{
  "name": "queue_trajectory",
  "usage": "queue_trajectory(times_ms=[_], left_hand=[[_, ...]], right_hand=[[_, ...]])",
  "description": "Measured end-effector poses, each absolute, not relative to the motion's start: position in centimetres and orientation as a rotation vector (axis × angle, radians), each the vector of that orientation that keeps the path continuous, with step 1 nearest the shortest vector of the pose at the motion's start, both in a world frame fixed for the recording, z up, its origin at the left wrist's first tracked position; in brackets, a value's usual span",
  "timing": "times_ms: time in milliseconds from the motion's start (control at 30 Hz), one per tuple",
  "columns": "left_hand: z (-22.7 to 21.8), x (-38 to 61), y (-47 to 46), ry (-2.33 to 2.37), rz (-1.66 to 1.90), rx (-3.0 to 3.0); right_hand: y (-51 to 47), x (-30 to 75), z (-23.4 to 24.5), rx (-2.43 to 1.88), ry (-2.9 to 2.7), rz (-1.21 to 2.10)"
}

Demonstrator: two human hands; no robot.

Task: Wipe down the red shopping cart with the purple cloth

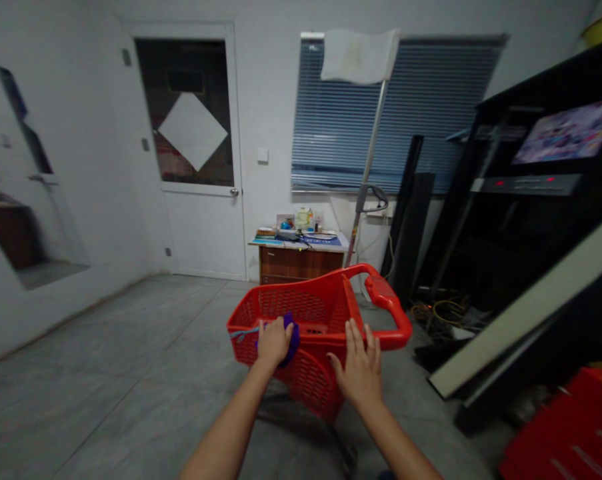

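A red plastic shopping cart [315,377] with slotted sides stands on the floor in front of me, its handle [388,300] to the right. My left hand [275,341] is closed around a purple cloth [291,343] and presses it on the near rim of the basket. Fingers stretched out, my right hand [358,363] lies against the near side of the cart, close to the handle end. A light blue cord [244,332] hangs at the basket's left end. Part of the cloth is hidden under my left hand.
A small wooden cabinet [301,263] with clutter on top stands behind the cart. At the right are a black rack [531,213] with a lit screen, a leaning pale board [525,307], loose cables [443,312] and a red object [565,427]. A white door [201,227] is at back left.
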State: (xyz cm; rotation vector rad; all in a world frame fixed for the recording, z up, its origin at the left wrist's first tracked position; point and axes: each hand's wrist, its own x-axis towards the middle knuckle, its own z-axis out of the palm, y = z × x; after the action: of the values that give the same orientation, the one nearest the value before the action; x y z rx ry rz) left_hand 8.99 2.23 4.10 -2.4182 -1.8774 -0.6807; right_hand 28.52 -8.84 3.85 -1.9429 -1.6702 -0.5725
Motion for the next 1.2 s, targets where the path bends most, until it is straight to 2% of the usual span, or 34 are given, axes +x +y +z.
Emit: queue_trajectory(times_ms=[267,433,600,867,1067,1200], left_hand=[[4.9,15.4,-0.3,-1.589,-0.835,-2.664],[4.1,10.7,1.5,-1.737,-0.700,-2.544],[4.3,10.3,1.4,-1.887,-0.693,-2.427],[5.6,17.2,-1.6,-1.478,-0.944,-2.572],[4.8,11.4,1.0,-1.730,-0.809,-2.432],[5.3,11.2,1.0,-1.798,-0.852,-2.478]], right_hand=[[-9.8,29.4,4.7,-1.904,-1.707,-0.585],[-10.2,32.2,5.5,-1.921,-1.316,-0.705],[-9.8,32.2,5.3,-1.834,-1.321,-0.726],[-11.4,31.2,5.8,-1.756,-1.470,-0.703],[-11.2,34.0,6.4,-1.698,-1.294,-0.571],[-10.7,33.3,6.1,-1.565,-1.324,-0.556]])
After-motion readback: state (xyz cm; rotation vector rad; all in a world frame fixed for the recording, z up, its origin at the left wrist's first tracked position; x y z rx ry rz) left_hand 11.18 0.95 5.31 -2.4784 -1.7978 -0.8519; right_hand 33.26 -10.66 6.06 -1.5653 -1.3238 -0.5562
